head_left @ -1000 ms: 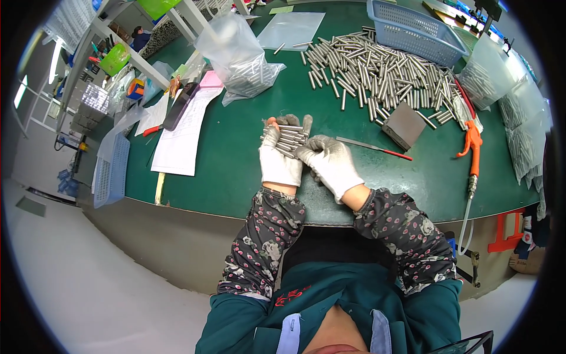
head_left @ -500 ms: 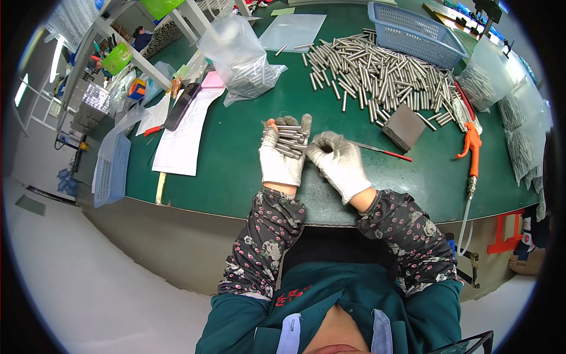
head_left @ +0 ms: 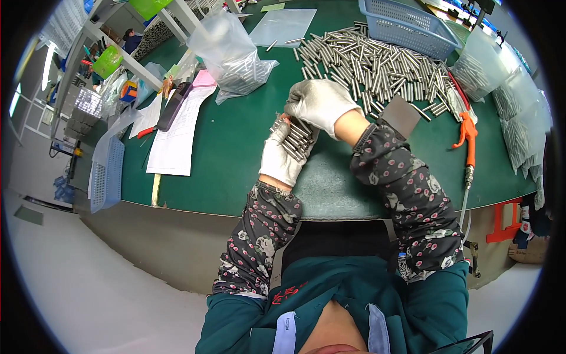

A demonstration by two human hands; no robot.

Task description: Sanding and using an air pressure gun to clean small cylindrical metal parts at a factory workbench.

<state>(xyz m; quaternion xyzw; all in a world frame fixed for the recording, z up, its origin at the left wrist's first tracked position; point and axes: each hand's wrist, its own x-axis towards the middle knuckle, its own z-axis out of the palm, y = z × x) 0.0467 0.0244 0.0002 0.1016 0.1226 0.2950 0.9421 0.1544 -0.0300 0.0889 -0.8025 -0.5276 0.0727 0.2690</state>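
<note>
A bundle of short, shiny metal pins [head_left: 297, 140] lies in my gloved left hand [head_left: 277, 160], whose fingers are wrapped round it over the near part of the table. My gloved right hand [head_left: 321, 105] arches over the far end of the bundle with its fingers curled in. Its fingertips meet the pins near my left fingers, but the back of the hand hides what they grip. Just beyond, a big loose pile of the same pins [head_left: 377, 66] spreads over the green table [head_left: 236, 141]. A grey block [head_left: 402, 117] stands right of my right hand, partly behind my sleeve.
A blue basket [head_left: 407, 29] stands behind the pile. Bags of pins sit at the left [head_left: 239, 65] and right [head_left: 522, 127]. An orange air gun [head_left: 467, 133] with a hose lies at the right. Papers [head_left: 174, 141] and a dark long-shaped tool [head_left: 175, 106] lie at the left.
My right hand has moved up and left, from beside the bundle to over its far end. The pins in my left hand now tilt more. My right forearm now covers the red-handled tool.
</note>
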